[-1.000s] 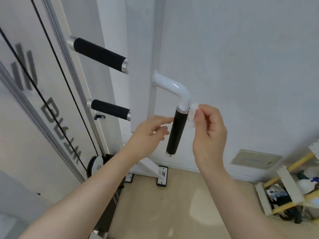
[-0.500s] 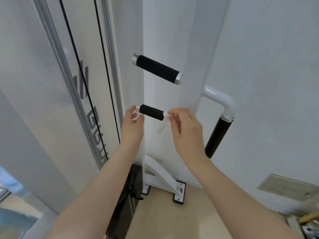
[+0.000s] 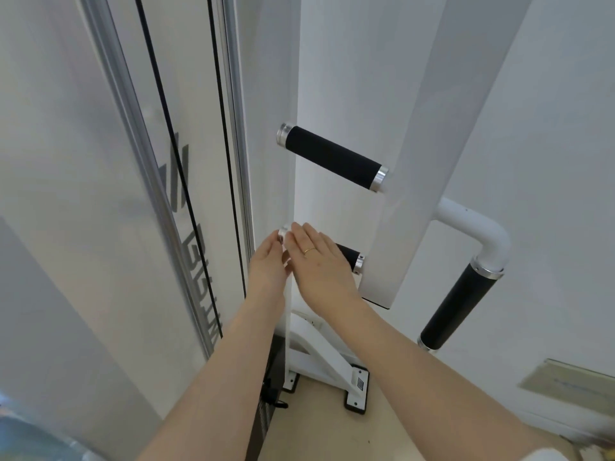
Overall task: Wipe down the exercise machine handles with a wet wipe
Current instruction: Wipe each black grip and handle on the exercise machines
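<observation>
The white exercise machine has three black foam handles with silver end caps. My right hand [image 3: 321,264] lies over the lower handle [image 3: 347,253], covering most of it; only the handle's right end shows. The wet wipe is hidden beneath this hand. My left hand [image 3: 268,266] holds the same handle's left end, fingertips at the silver cap. The upper handle [image 3: 332,157] is bare above my hands. A third handle [image 3: 456,304] hangs at an angle from a white elbow tube [image 3: 479,234] on the right.
Two black cables [image 3: 179,181] and a silver rail [image 3: 139,154] run up the frosted panel at left. A white upright post [image 3: 409,161] carries the handles. The machine's white base bracket [image 3: 356,387] sits on the beige floor. A beige wall plate [image 3: 572,380] is low right.
My hands left the angled right handle and went to the lower horizontal handle. Since then my right hand has slid left along it, from its right end up to my left hand.
</observation>
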`<state>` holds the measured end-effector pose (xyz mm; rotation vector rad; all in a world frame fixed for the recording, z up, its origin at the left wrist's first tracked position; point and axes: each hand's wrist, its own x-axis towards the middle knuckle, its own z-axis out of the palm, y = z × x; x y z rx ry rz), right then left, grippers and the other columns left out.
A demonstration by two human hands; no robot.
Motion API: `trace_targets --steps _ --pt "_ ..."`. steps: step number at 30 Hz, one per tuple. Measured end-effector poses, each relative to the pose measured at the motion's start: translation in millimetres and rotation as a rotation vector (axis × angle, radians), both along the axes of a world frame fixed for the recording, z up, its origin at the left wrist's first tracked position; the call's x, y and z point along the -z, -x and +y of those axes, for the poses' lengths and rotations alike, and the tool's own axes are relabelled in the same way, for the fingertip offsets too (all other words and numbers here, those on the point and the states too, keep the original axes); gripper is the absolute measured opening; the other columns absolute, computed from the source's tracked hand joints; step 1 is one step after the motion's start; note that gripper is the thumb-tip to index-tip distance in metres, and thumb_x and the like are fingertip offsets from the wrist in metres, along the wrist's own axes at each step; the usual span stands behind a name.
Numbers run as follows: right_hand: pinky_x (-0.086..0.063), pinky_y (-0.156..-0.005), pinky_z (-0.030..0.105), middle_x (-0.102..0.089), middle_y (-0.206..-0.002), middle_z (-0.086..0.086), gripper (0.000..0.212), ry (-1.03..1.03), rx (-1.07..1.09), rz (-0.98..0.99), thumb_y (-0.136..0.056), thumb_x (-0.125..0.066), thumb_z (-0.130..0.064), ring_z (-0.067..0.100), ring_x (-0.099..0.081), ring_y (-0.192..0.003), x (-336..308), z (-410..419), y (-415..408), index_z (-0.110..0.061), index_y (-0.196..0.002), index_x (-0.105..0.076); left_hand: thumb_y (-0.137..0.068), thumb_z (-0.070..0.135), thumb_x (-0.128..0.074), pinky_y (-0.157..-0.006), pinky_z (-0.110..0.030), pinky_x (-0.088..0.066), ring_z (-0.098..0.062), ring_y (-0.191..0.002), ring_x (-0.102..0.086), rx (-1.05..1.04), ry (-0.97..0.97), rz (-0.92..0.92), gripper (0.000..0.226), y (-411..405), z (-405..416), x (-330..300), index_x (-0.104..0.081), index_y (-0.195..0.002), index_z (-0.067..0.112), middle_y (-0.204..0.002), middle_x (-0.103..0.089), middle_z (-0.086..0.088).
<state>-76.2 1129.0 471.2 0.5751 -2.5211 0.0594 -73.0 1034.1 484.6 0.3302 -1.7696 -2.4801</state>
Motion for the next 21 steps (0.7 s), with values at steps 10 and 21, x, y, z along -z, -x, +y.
trace_targets --steps 10,21 --pt "0.0 -0.115 0.035 -0.015 -0.155 0.015 0.052 -0.136 0.099 -0.126 -0.095 -0.03 -0.006 0.029 -0.012 -0.143 -8 -16 -7 0.002 -0.145 -0.016 -0.096 0.032 -0.044 -0.094 -0.03 -0.047 -0.01 -0.105 -0.061 0.063 -0.008 -0.084 0.028 -6 -6 -2 -0.064 -0.113 0.023 -0.113 -0.067 0.005" --pt "-0.007 -0.116 0.036 -0.014 -0.155 0.015 0.055 -0.155 0.107 -0.166 -0.097 -0.031 -0.009 0.029 -0.014 -0.143 -21 -8 -6 -0.004 -0.147 -0.011 -0.097 0.028 -0.039 -0.096 -0.034 -0.048 -0.01 -0.103 -0.061 0.056 -0.03 -0.075 0.026 -7 -7 -6 -0.061 -0.11 0.022 -0.114 -0.065 0.008"
